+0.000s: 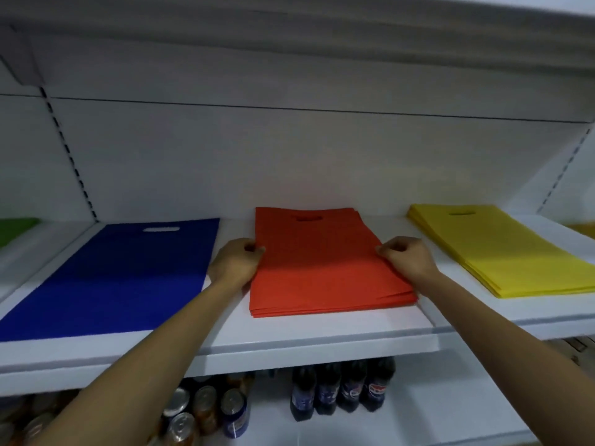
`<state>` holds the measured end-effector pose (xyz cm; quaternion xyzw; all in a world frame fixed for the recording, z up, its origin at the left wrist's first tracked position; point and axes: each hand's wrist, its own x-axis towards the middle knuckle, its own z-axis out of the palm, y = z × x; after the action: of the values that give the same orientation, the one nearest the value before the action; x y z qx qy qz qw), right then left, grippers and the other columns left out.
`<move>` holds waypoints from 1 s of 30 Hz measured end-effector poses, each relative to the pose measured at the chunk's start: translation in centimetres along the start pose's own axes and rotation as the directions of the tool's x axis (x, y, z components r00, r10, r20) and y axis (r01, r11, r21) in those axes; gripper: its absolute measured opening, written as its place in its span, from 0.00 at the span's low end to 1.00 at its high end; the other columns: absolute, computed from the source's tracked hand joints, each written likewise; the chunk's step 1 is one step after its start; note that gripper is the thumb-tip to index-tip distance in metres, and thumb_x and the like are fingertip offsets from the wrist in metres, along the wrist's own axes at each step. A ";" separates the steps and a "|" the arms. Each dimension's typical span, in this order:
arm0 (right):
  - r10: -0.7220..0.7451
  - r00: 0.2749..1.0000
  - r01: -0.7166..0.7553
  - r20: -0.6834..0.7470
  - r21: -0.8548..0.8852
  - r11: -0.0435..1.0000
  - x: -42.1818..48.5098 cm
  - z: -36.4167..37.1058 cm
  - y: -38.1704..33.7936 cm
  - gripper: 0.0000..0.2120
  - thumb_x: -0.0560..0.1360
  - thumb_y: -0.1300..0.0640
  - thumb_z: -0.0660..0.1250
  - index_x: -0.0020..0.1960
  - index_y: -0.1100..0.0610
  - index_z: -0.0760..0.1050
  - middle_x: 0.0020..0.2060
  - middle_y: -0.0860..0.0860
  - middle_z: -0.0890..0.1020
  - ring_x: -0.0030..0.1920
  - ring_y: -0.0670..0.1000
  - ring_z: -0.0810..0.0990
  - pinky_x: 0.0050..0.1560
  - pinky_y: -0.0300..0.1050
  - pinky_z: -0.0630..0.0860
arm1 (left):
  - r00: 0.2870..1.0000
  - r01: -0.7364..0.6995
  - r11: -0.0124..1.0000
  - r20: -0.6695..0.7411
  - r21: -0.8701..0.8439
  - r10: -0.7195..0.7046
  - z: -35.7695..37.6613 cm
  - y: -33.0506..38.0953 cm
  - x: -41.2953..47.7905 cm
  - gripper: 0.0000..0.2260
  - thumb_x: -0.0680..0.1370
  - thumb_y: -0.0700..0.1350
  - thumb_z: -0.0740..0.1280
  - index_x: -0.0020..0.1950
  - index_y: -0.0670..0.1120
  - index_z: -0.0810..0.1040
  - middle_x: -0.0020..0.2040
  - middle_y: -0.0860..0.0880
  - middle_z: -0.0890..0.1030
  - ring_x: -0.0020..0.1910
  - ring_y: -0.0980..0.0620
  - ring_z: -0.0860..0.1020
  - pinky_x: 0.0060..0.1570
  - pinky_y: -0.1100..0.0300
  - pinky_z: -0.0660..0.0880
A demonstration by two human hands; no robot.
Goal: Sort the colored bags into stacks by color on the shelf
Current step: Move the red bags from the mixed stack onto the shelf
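Head camera is looking down at the white shelf, and I've got both hands on the red stack sitting in the middle of it. My left hand is at the stack's left edge, fingers curled and pinching it. My right hand does the same on the right edge, knuckles up, fingertips tucked against the bags. So it's a narrow, closed grip on both sides, holding the red stack. It lies flat on the board with the handle cutout toward the back wall. The layers fan out a bit at the front right corner.

Just beside my left hand a blue bag lies flat, cutout at the back too. Can't tell if it's one bag or several. Further left, a bit of green bag shows at the frame edge. Off to the right, apart from the red, a yellow stack lies at an angle, with several layers showing along its front edge.

On the level below, dark cola bottles stand in a row, with drink cans to their left. Behind it all is a white back panel with slotted uprights at both sides, and another shelf overhead.
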<state>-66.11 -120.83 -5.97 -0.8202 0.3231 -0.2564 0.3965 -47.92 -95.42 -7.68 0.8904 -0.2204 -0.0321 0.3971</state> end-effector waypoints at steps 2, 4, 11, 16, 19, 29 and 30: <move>-0.023 1.000 0.024 0.021 -0.034 0.999 0.6 -0.4 1.1 0.06 0.73 0.53 0.72 0.46 0.55 0.80 0.41 0.50 0.82 0.45 0.51 0.80 0.45 0.42 0.72 | 1.000 0.010 0.998 -0.030 0.060 -0.008 0.7 0.6 -0.2 0.17 0.79 0.55 0.62 0.64 0.49 0.77 0.60 0.48 0.80 0.57 0.47 0.77 0.54 0.55 0.74; -0.042 0.998 0.044 0.053 -0.049 0.998 0.6 -0.5 1.8 0.09 0.73 0.52 0.72 0.51 0.53 0.79 0.42 0.49 0.80 0.44 0.49 0.79 0.43 0.43 0.73 | 0.998 0.016 0.998 -0.062 0.055 -0.012 1.2 0.9 -0.3 0.18 0.79 0.55 0.62 0.66 0.49 0.75 0.60 0.49 0.79 0.58 0.47 0.77 0.52 0.57 0.72; -0.211 0.974 0.215 0.084 -0.048 0.975 0.7 -0.3 3.3 0.13 0.71 0.55 0.72 0.56 0.50 0.79 0.51 0.49 0.79 0.41 0.50 0.78 0.43 0.44 0.75 | 0.993 0.044 0.998 -0.110 0.050 -0.038 1.6 0.5 0.0 0.18 0.77 0.59 0.63 0.63 0.54 0.78 0.60 0.51 0.80 0.59 0.49 0.77 0.53 0.58 0.72; -0.219 0.970 0.223 0.103 -0.031 0.974 0.8 -0.2 3.7 0.11 0.71 0.54 0.73 0.53 0.48 0.79 0.51 0.48 0.80 0.41 0.51 0.79 0.45 0.47 0.78 | 0.988 0.036 0.999 -0.153 -0.011 -0.038 1.8 0.3 -0.2 0.16 0.77 0.59 0.63 0.59 0.55 0.80 0.58 0.53 0.81 0.56 0.50 0.78 0.51 0.58 0.72; -0.222 0.969 0.227 0.108 -0.036 0.973 0.8 0.0 3.9 0.11 0.71 0.53 0.72 0.52 0.48 0.79 0.51 0.48 0.81 0.42 0.51 0.80 0.45 0.48 0.78 | 0.984 0.048 0.999 -0.172 -0.024 -0.051 1.9 0.3 -0.3 0.16 0.77 0.59 0.63 0.59 0.53 0.81 0.56 0.52 0.81 0.55 0.49 0.78 0.53 0.56 0.74; -0.044 0.998 0.050 -0.039 0.161 0.986 0.7 -0.5 2.6 0.10 0.71 0.54 0.73 0.50 0.56 0.80 0.41 0.53 0.82 0.42 0.54 0.81 0.45 0.48 0.77 | 0.948 0.010 0.992 -0.315 -0.128 -0.051 1.4 1.0 -1.2 0.13 0.79 0.47 0.63 0.60 0.43 0.79 0.56 0.45 0.82 0.55 0.47 0.78 0.47 0.64 0.67; -0.051 0.997 0.057 -0.057 0.112 0.992 1.0 -0.7 2.1 0.09 0.71 0.53 0.73 0.50 0.55 0.80 0.43 0.53 0.83 0.44 0.54 0.81 0.46 0.47 0.77 | 0.947 0.004 0.995 -0.318 -0.103 -0.037 0.9 1.0 -1.2 0.12 0.79 0.46 0.63 0.60 0.43 0.79 0.56 0.45 0.82 0.54 0.47 0.78 0.46 0.64 0.67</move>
<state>-66.62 -122.92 -7.13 -0.7974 0.2965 -0.3071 0.4266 -49.63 -96.14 -7.71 0.8648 -0.1420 0.0971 0.4717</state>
